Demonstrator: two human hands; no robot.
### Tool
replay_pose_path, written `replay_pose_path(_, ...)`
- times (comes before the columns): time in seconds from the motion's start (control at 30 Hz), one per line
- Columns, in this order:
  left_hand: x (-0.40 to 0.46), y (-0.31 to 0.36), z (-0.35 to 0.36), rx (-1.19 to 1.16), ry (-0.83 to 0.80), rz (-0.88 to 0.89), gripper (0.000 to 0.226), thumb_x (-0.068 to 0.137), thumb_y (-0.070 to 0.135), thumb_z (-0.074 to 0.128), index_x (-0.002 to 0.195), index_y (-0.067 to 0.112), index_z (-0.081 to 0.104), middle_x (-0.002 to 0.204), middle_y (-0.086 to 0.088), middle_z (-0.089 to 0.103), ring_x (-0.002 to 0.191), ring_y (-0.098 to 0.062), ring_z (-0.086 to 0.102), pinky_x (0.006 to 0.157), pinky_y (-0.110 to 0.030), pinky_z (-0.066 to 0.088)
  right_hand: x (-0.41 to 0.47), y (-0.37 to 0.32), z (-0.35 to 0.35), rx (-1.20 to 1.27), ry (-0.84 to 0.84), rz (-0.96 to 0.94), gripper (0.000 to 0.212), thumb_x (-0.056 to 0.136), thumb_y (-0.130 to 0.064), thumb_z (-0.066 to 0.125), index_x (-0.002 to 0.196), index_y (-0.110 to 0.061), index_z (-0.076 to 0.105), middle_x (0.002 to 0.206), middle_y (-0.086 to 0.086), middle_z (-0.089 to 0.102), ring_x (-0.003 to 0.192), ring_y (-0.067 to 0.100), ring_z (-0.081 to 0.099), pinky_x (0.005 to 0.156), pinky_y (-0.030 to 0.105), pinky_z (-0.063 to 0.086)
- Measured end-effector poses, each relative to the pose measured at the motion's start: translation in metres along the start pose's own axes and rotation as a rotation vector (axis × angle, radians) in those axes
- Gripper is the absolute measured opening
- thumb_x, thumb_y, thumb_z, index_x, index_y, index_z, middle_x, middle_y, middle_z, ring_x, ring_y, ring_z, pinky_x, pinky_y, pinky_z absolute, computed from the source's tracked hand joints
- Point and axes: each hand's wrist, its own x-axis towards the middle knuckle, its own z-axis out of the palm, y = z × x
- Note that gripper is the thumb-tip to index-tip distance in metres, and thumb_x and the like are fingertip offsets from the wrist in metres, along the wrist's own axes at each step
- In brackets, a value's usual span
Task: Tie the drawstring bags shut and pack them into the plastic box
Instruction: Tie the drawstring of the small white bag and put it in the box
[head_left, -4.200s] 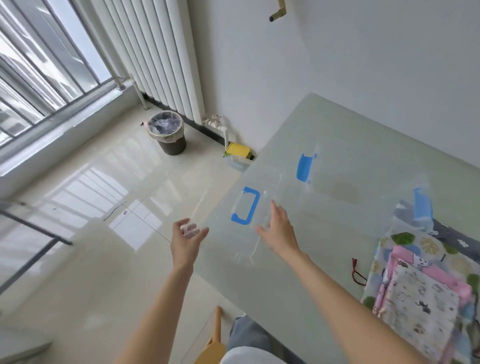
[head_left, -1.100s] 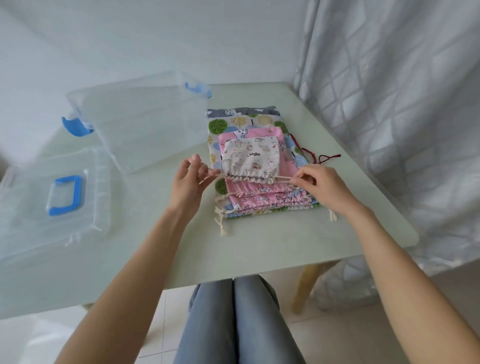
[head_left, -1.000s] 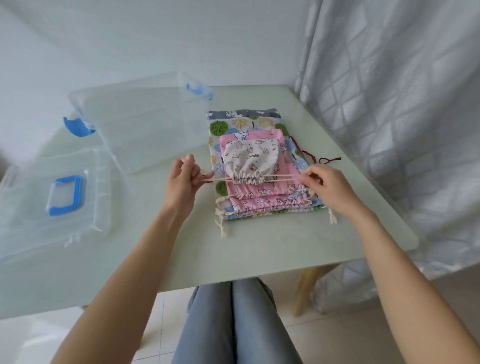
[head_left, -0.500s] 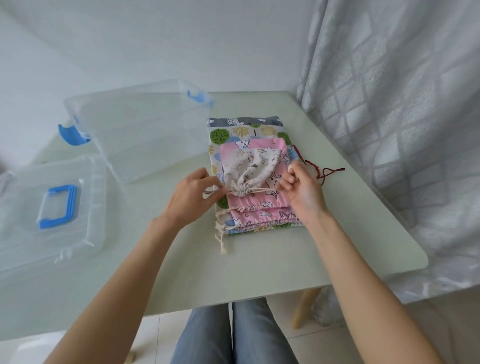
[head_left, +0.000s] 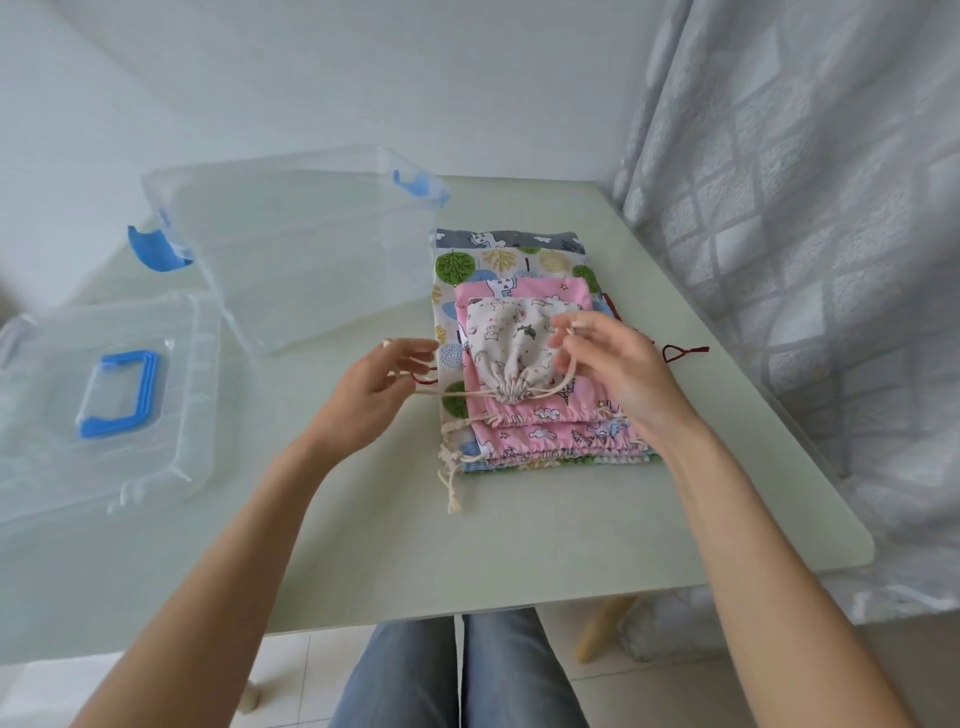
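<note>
so far only the top bag (head_left: 511, 345) is cinched, knot apparently unfinished; left hand (head_left: 374, 395) and right hand (head_left: 610, 364) each pinch its cord (head_left: 558, 384). stack (head_left: 511, 260) on table (head_left: 519, 545), plastic box (head_left: 311, 244) empty.

Small cream bag (head_left: 511, 345), mouth cinched, tops stacked printed bags (head_left: 524, 260) beside open clear box (head_left: 311, 244)
</note>
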Motion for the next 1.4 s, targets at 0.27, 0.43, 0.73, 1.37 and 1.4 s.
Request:
replay_pose_path(0.27, -0.010, 0.014, -0.022, 0.032, 0.123, 0.024, 0.019, 0.088, 0.005, 0.059, 0.096, 0.019, 0.068, 0.077, 0.004, 0.071, 0.068, -0.010, 0.068, 0.073, -0.027, 0.056, 0.024, -0.017, 0.039, -0.326, -0.015, -0.088, 0.020, 0.091, -0.010, 0.057, 0.111, -0.012, 0.051, 0.089, -0.002, 0.070, 0.057, 0.009, 0.063, 0.056, 0.022, 0.053)
replay_pose_path(0.43, 0.015, 0.059, -0.020, -0.036, 0.135, 0.147, 0.019, 0.080, 0.013, 0.071, 0.095, 0.019, 0.061, 0.070, 0.008, 0.069, 0.059, 0.001, 0.064, 0.063, -0.013, 0.050, 0.024, -0.027, 0.054, -0.241, -0.059, -0.036, 0.013, 0.084, -0.010, 0.067, 0.097, -0.010, 0.065, 0.085, 0.000, 0.069, 0.055, -0.001, 0.060, 0.057, 0.014, 0.049)
replay_pose_path(0.73, 0.048, 0.074, 0.006, -0.099, 0.057, 0.101, 0.028, 0.091, 0.033, 0.056, 0.117, 0.022, 0.056, 0.098, 0.000, 0.071, 0.088, -0.008, 0.067, 0.081, -0.021, 0.050, 0.021, -0.031, 0.048, 0.017, 0.072, 0.006, 0.002, 0.084, -0.013, 0.066, 0.086, -0.014, 0.066, 0.073, -0.003, 0.069, 0.053, 0.004, 0.055, 0.059, 0.016, 0.048)
replay_pose_path(1.37, 0.021, 0.047, 0.026, -0.325, -0.071, 0.015, 0.011, 0.092, 0.011, 0.056, 0.094, 0.016, 0.065, 0.092, -0.001, 0.067, 0.087, -0.010, 0.062, 0.080, -0.025, 0.049, 0.012, -0.024, 0.013, 0.175, -0.213, 0.054, 0.010, 0.091, -0.004, 0.053, 0.096, -0.002, 0.062, 0.084, 0.007, 0.064, 0.068, 0.010, 0.060, 0.068, 0.020, 0.052)
replay_pose_path(1.4, 0.022, 0.047, 0.026, -0.297, -0.136, 0.038, 0.017, 0.089, 0.006, 0.059, 0.101, 0.017, 0.064, 0.096, 0.000, 0.068, 0.091, -0.011, 0.064, 0.083, -0.025, 0.050, 0.012, -0.025, 0.013, 0.162, -0.220, 0.039, 0.008, 0.089, -0.002, 0.055, 0.094, -0.005, 0.061, 0.083, 0.005, 0.064, 0.069, 0.010, 0.061, 0.068, 0.020, 0.052)
